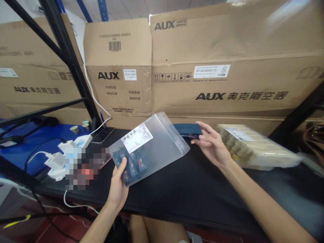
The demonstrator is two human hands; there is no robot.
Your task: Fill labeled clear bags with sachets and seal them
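My left hand (118,185) grips the lower end of a clear plastic bag (157,141) that bears a white label and holds several dark blue parts at its bottom. The bag is tilted, its open end pointing up and right. My right hand (211,143) is just beyond that open end, pinching a dark blue flat part (187,130) with a bit of red on it. Both hands hover over a black tabletop (192,189).
A sealed bag of pale yellowish parts (253,146) lies at the right. Large cardboard AUX boxes (227,77) wall off the back. White chargers and cables (63,152) sit at the left near a black metal shelf frame (68,57). A phone (102,135) lies nearby.
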